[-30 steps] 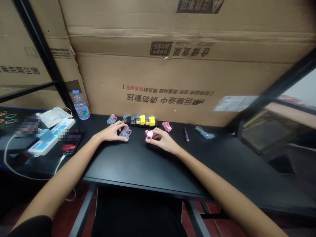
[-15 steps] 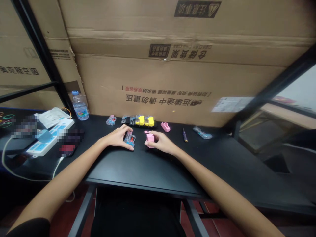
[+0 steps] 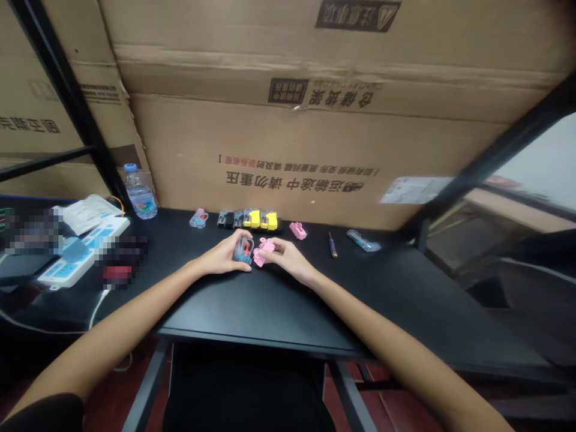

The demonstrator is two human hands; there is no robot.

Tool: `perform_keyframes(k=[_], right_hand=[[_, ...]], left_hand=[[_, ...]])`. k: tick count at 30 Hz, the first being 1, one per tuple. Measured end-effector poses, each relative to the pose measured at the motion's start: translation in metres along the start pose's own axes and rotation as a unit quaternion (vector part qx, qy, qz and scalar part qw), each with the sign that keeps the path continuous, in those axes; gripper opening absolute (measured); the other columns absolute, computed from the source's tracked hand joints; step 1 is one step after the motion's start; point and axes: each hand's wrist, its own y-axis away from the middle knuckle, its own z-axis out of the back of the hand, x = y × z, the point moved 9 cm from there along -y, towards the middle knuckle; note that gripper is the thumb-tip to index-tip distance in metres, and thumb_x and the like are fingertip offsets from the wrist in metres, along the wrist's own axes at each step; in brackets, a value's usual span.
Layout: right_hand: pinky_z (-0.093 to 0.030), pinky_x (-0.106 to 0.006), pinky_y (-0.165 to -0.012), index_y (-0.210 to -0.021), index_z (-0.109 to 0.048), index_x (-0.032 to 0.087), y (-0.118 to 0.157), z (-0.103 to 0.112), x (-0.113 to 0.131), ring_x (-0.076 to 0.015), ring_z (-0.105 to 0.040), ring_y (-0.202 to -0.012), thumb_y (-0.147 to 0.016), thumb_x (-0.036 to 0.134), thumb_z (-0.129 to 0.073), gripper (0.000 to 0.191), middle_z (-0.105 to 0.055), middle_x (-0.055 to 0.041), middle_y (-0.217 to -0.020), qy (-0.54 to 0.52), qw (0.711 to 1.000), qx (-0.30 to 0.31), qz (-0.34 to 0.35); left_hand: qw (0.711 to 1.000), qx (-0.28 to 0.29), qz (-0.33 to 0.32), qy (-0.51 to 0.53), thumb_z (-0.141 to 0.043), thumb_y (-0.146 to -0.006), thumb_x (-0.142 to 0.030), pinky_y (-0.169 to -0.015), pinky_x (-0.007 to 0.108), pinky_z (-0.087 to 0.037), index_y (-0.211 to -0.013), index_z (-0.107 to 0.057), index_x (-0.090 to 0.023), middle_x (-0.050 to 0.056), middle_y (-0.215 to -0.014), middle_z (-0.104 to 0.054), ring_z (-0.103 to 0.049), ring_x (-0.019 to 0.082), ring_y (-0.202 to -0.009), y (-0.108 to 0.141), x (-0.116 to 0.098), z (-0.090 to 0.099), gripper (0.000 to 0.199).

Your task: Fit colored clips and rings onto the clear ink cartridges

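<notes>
While the two hands meet at the middle of the black desk, the left hand is closed around a clear plastic housing with blue and red parts inside, its fingers curled over the top. The right hand pinches a pink plastic piece in its fingertips, holding it tilted and just beside the housing. Whether the two pieces touch is hard to tell at this size. Both are at about 12 o'clock from the person, low over the desk.

Parts this small seem to handle best with the fingertips close to where the pieces meet and the wrists kept low, so neither piece twists or slips. Each piece needs a steady hold, and the clear housing's edges need to stay visible past the fingers.

Compared with the earlier frame, the hands have closed the gap between them. The housing and pink piece were clearly apart then and now sit side by side, with the pink piece turned at more of a slant.

Farther out, around 12 o'clock, lies a row of black and yellow parts. Toward 1 o'clock are a second pink piece, a small screwdriver, and a clear blue-tinted piece. Toward 10 o'clock stand a water bottle and a white power strip.
</notes>
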Motion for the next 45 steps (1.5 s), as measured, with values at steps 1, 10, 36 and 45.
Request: perform_keyframes(k=[1, 10, 36, 45], right_hand=[[-0.063, -0.048, -0.099, -0.099, -0.074, 0.019, 0.001, 0.000, -0.003, -0.0263, -0.076, -0.099, -0.070, 0.050, -0.096, 0.048, -0.079, -0.0068, -0.101, -0.024, 1.000, -0.004, -0.011], [-0.062, -0.048, -0.106, -0.090, -0.070, 0.019, 0.001, 0.002, -0.015, -0.0250, -0.078, -0.101, -0.068, 0.045, -0.099, 0.045, -0.079, -0.0067, -0.102, -0.127, 0.990, -0.041, -0.042], [-0.062, -0.050, -0.103, -0.091, -0.065, 0.022, 0.004, 0.006, -0.008, -0.0267, -0.078, -0.104, -0.072, 0.054, -0.094, 0.047, -0.081, -0.0087, -0.110, -0.050, 0.996, -0.063, 0.027], [-0.063, -0.051, -0.102, -0.090, -0.062, 0.022, 0.005, 0.005, -0.008, -0.0284, -0.080, -0.104, -0.073, 0.056, -0.093, 0.049, -0.082, -0.0097, -0.109, -0.039, 0.996, -0.077, 0.031]], left_hand=[[1.000, 0.003, 0.004, 0.011, -0.086, -0.082, -0.040, -0.104, 0.051, -0.053, -0.141, -0.044, -0.024, 0.010, -0.126, -0.064, -0.066, 0.029, -0.112, 0.000, 0.001, -0.001, 0.074], [0.993, -0.006, 0.005, 0.120, -0.069, -0.093, -0.022, -0.105, 0.054, -0.056, -0.162, -0.032, -0.029, 0.012, -0.135, -0.062, -0.070, 0.027, -0.111, -0.002, 0.009, -0.012, 0.078], [0.989, -0.101, 0.052, 0.089, -0.082, -0.085, -0.027, -0.109, 0.054, -0.058, -0.142, -0.063, -0.016, 0.016, -0.134, -0.075, -0.076, 0.030, -0.115, -0.005, 0.032, -0.009, 0.061], [0.991, -0.103, 0.057, 0.059, -0.083, -0.084, -0.025, -0.105, 0.050, -0.060, -0.141, -0.065, -0.016, 0.013, -0.124, -0.079, -0.078, 0.028, -0.107, -0.006, 0.029, -0.010, 0.060]])
